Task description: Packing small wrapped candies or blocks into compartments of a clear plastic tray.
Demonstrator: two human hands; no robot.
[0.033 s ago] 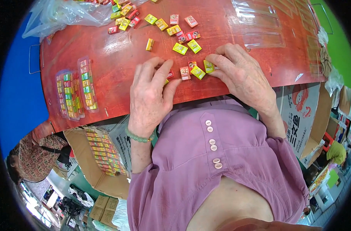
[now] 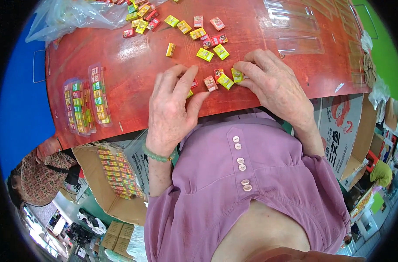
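My left hand (image 2: 175, 94), wearing a green bead bracelet (image 2: 157, 156), curves over the red tabletop (image 2: 133, 87). Its thumb and forefinger are spread apart. A red box (image 2: 194, 83) and a yellow-green box (image 2: 190, 94) show partly behind its fingers; whether they are gripped is hidden. Close to the left thumb tip lies a pink-red box (image 2: 210, 84). My right hand (image 2: 269, 81) pinches a yellow-green box (image 2: 237, 75) between thumb and fingers. Between the hands, a yellow box (image 2: 225, 81) leans against a red box (image 2: 218, 74).
Several small boxes (image 2: 204, 54) lie scattered ahead, near a clear plastic bag (image 2: 83, 19). Filled clear trays (image 2: 98, 94) sit at the left, clear plastic trays (image 2: 295, 26) at far right. Below the table edge stands a carton (image 2: 92, 183) of packed boxes. Another person (image 2: 44, 179) is at lower left.
The pink-red box by my left thumb has tilted slightly, and that thumb has shifted a little to the right. My right hand stays about where it was.
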